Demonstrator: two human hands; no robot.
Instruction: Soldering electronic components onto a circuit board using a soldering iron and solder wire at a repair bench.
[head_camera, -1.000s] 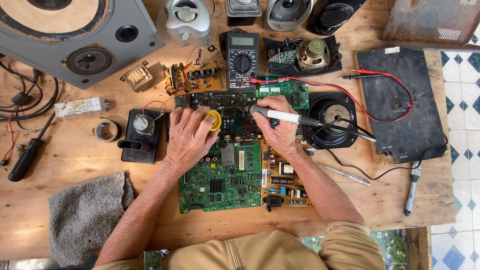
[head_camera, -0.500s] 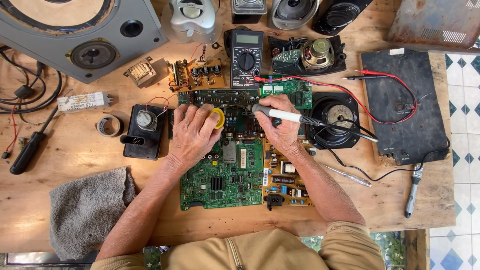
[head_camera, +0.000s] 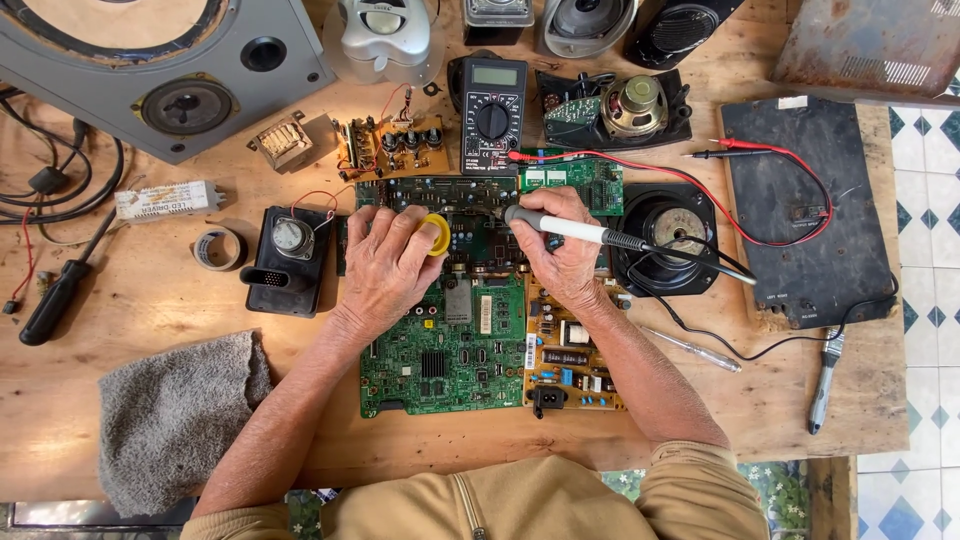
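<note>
My left hand (head_camera: 392, 260) grips a small yellow round spool (head_camera: 436, 234) over the dark upper circuit board (head_camera: 470, 215). My right hand (head_camera: 560, 262) holds a soldering iron (head_camera: 575, 231) with a white and grey handle, its tip pointing left onto that board near the spool. Below my hands lie a green circuit board (head_camera: 440, 355) and an orange-brown power board (head_camera: 570, 360), side by side. The iron's black cord runs off to the right.
A digital multimeter (head_camera: 490, 110) with red and black probes (head_camera: 740, 150) sits behind the boards. Loose speakers (head_camera: 670, 235), a grey speaker cabinet (head_camera: 150, 70), a tape roll (head_camera: 215, 250), a screwdriver (head_camera: 60, 295) and a grey cloth (head_camera: 170, 410) crowd the wooden table (head_camera: 130, 330).
Both hands stay on the board in nearly the same pose. The view has shifted slightly; no thing has been picked up or put down.
</note>
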